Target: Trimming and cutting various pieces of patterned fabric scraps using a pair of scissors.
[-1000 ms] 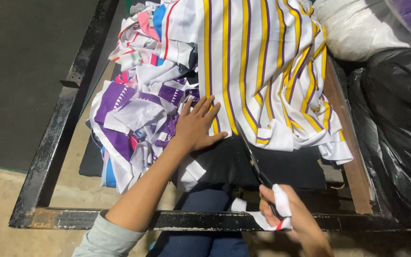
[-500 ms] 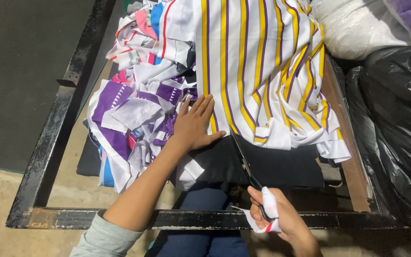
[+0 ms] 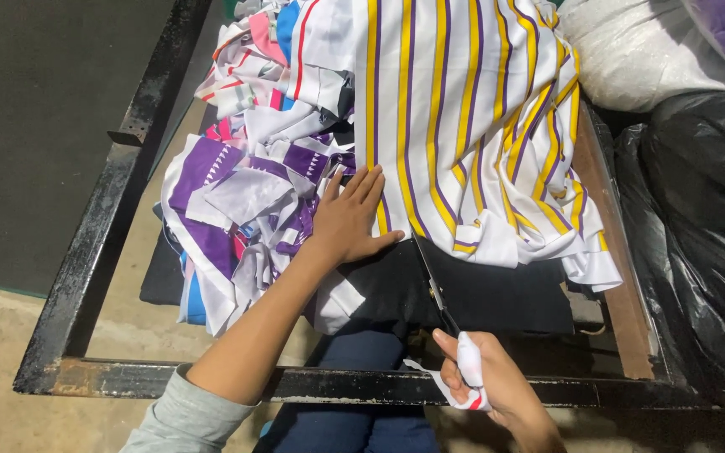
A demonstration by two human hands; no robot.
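Centrally, the left hand (image 3: 347, 220) lay flat and open, fingers spread, palm down on the near edge of the striped fabric (image 3: 472, 126), a white cloth with yellow and purple stripes. That fabric was draped over the right half of the worktop (image 3: 627, 310), a wooden surface inside a black metal frame (image 3: 102, 252). The right hand (image 3: 488, 384) was closed around the handle of the scissors (image 3: 435, 285), which was wrapped in white cloth tape; it sat at the near edge of the worktop, just above the frame's near rail. The dark scissor blades pointed away from the person toward the hem of the striped fabric, close beside the left thumb; whether the blades were parted could not be told.

Left of the striped fabric lay a pile of scraps (image 3: 245, 201) in purple, white, pink and blue, touching the left hand and spilling over the left edge. A dark cloth (image 3: 505, 298) lay beneath the fabric. Beyond the right edge stood a black plastic bag (image 3: 706, 235), its contents hidden, and a white sack (image 3: 639, 50) at the far right corner.
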